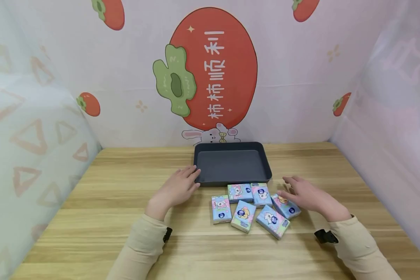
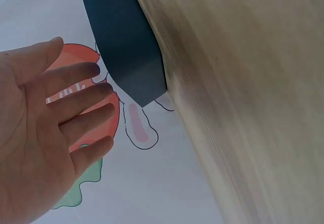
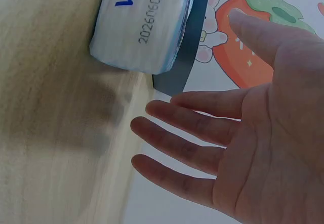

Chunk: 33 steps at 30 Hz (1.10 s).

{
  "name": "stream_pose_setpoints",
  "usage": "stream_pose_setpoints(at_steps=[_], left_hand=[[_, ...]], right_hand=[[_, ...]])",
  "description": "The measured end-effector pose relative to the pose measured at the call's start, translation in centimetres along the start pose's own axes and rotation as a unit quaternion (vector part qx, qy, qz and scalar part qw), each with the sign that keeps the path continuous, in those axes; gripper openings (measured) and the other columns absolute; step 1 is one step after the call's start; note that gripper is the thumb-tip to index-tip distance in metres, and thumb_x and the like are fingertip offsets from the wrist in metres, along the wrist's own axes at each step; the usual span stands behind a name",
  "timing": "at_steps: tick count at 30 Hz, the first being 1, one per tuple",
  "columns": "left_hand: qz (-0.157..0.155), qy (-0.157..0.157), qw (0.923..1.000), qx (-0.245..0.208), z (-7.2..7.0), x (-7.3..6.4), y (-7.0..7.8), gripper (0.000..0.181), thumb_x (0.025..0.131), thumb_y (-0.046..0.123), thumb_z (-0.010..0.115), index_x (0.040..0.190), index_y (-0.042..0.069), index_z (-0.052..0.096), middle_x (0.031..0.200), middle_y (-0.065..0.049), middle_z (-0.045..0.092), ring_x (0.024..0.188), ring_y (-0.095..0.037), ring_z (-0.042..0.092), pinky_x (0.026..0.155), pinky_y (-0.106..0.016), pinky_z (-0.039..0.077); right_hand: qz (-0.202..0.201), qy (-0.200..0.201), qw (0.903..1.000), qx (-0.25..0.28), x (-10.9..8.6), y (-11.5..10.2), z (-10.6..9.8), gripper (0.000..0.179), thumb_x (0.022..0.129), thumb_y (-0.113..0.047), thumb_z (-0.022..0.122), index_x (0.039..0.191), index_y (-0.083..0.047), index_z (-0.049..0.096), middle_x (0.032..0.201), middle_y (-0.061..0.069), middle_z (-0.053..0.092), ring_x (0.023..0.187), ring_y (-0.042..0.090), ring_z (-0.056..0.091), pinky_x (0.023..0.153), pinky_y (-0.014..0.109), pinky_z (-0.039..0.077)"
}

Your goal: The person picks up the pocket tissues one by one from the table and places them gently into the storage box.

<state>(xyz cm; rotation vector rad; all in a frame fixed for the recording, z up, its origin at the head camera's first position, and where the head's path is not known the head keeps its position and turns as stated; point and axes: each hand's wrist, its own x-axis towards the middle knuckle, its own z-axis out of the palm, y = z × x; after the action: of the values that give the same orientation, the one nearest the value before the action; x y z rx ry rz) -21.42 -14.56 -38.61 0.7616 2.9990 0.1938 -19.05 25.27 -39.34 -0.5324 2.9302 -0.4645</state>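
A dark grey rectangular tray (image 1: 231,166) lies on the wooden table, near the back. In front of it are several small tissue packs (image 1: 243,216) with pastel cartoon prints, loosely grouped. My left hand (image 1: 177,189) hovers at the tray's left front corner, fingers straight and holding nothing. The left wrist view shows its palm (image 2: 35,113) beside the tray's dark wall (image 2: 126,47). Over the rightmost tissue pack (image 1: 289,208), my right hand (image 1: 309,195) is spread with nothing in its grasp. In the right wrist view its fingers (image 3: 187,150) extend below a pack's printed end (image 3: 136,37).
Behind the table (image 1: 136,167) hangs a pale cloth backdrop (image 1: 290,77) printed with red persimmons and a rabbit. Similar cloth walls (image 1: 31,128) enclose the left and right sides. The two packs at the back sit right along the tray's front edge.
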Motion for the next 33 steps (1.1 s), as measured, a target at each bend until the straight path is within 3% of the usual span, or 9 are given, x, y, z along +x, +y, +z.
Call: stream_pose_setpoints(at_steps=[7, 13, 26, 33], left_hand=[[0.013, -0.007, 0.9999, 0.001, 0.1, -0.1, 0.4, 0.048, 0.100, 0.031, 0.044, 0.141, 0.005, 0.045, 0.149, -0.015, 0.039, 0.140, -0.034, 0.031, 0.116, -0.048, 0.026], [0.026, -0.006, 0.9996, 0.005, 0.4, -0.2, 0.8, 0.047, 0.100, 0.031, 0.047, 0.138, 0.005, 0.048, 0.147, -0.015, 0.042, 0.138, -0.033, 0.035, 0.115, -0.048, 0.028], [0.027, -0.008, 0.9996, 0.004, 0.4, -0.6, 1.3, 0.045, 0.098, 0.027, 0.050, 0.136, 0.004, 0.051, 0.143, -0.014, 0.047, 0.136, -0.032, 0.039, 0.114, -0.048, 0.031], [0.028, -0.007, 0.9995, 0.013, 0.6, -0.7, 1.3, 0.044, 0.098, 0.027, 0.051, 0.136, 0.004, 0.051, 0.141, -0.014, 0.049, 0.135, -0.031, 0.041, 0.113, -0.047, 0.032]], right_hand=[[-0.012, -0.016, 0.9997, 0.014, -0.2, 0.3, 0.2, 0.073, 0.090, -0.053, 0.056, 0.129, 0.008, 0.049, 0.113, 0.019, 0.060, 0.094, 0.026, 0.063, 0.080, 0.045, 0.055], [-0.007, -0.035, 0.9990, 0.025, -0.5, 0.5, 0.2, 0.068, 0.085, -0.053, 0.062, 0.119, 0.005, 0.054, 0.099, 0.011, 0.062, 0.084, 0.018, 0.061, 0.073, 0.038, 0.054], [-0.025, -0.025, 0.9993, 0.012, -1.0, 1.0, 0.0, 0.052, 0.087, -0.049, 0.062, 0.109, -0.001, 0.061, 0.092, 0.005, 0.061, 0.077, 0.011, 0.057, 0.068, 0.030, 0.051], [-0.022, -0.037, 0.9990, 0.008, -1.2, 0.9, -0.1, 0.053, 0.087, -0.050, 0.061, 0.108, -0.001, 0.062, 0.089, 0.003, 0.060, 0.076, 0.010, 0.055, 0.067, 0.030, 0.050]])
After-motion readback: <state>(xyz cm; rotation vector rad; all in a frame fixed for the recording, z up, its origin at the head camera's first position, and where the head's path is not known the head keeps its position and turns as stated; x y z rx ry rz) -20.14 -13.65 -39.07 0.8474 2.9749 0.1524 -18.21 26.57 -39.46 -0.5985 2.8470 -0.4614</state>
